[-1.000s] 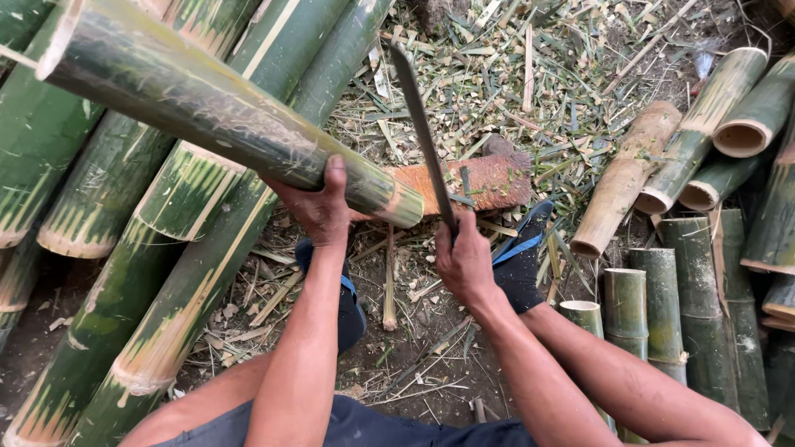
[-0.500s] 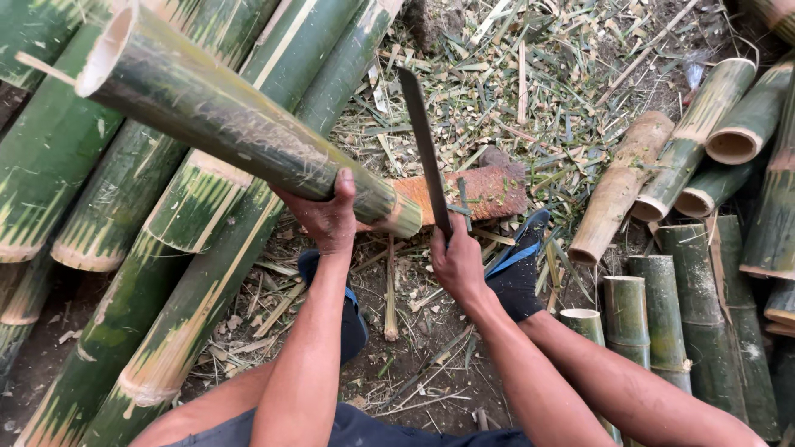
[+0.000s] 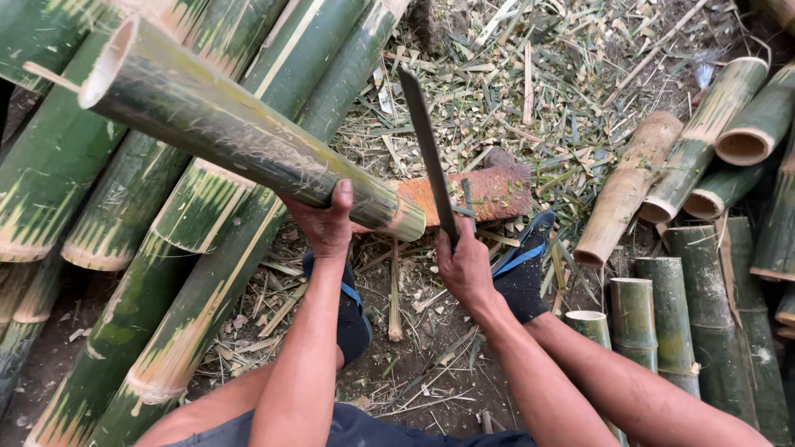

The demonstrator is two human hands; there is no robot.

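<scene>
My left hand [image 3: 326, 222] grips a thick green bamboo section [image 3: 224, 124] from below. The section slants up to the left, and its lower cut end rests on a reddish-brown wooden block [image 3: 490, 192]. My right hand [image 3: 464, 266] holds the handle of a long dark machete [image 3: 427, 146]. Its blade points up and away, raised just right of the bamboo's lower end. My feet in blue-strapped sandals [image 3: 522, 269] stand on either side of the block.
Long green bamboo poles [image 3: 124, 273] lie stacked on the left. Short cut bamboo sections [image 3: 704, 132] lie and stand on the right. Bamboo chips and slivers [image 3: 530, 91] cover the dirt ground beyond the block.
The upper end of the bamboo section has swung to the right and nearer the camera. The machete blade has stayed raised, shifting slightly right.
</scene>
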